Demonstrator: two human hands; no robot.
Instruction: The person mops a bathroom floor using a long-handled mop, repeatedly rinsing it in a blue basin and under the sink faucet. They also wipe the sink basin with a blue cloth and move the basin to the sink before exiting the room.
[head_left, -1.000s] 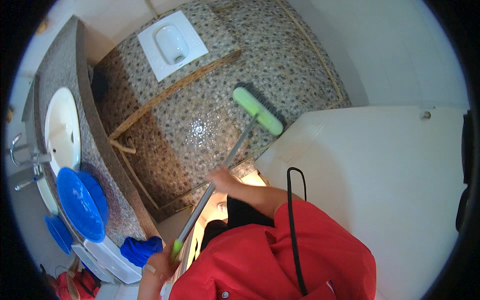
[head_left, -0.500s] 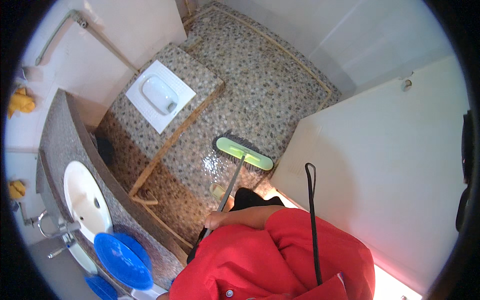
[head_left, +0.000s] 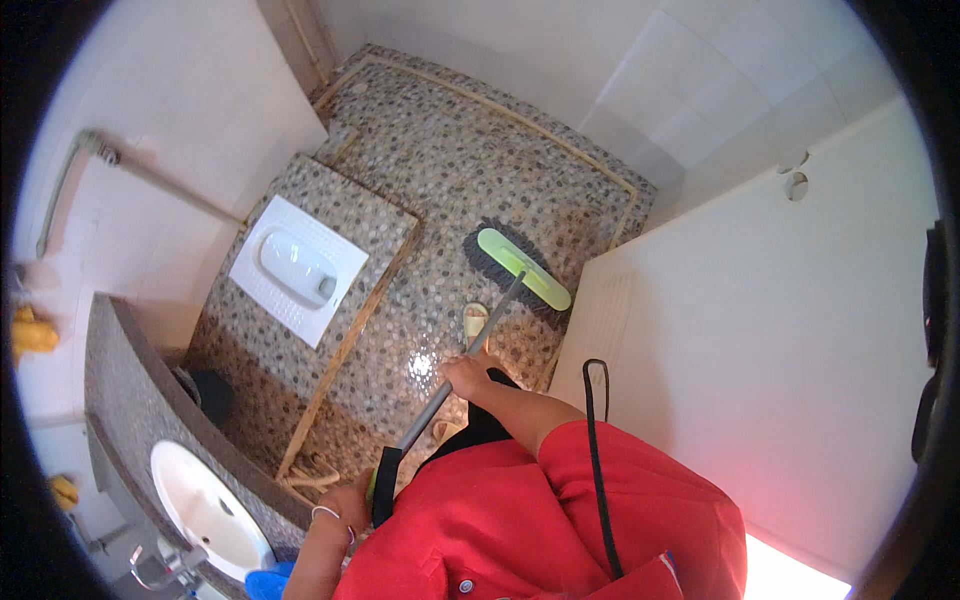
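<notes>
A flat mop with a light green head and grey fringe lies on the pebbled floor, near the white door. Its grey pole slants back toward my body and ends in a black grip. My right hand is wrapped around the middle of the pole. At the upper end, my left hand, with a band on the wrist, closes on the grip; some of its fingers are hidden behind it. Below the pole, a pale yellow slipper shows on my foot.
A white squat toilet is set in a raised, wood-edged step to the left. Nearer, a stone counter carries a white basin and a blue bowl. A dark bin stands under it. The door stands at right.
The mop head has shifted right and farther away. My left hand has come from the counter's side onto the grip, and my right hand now sits farther forward. The view has shifted too.
</notes>
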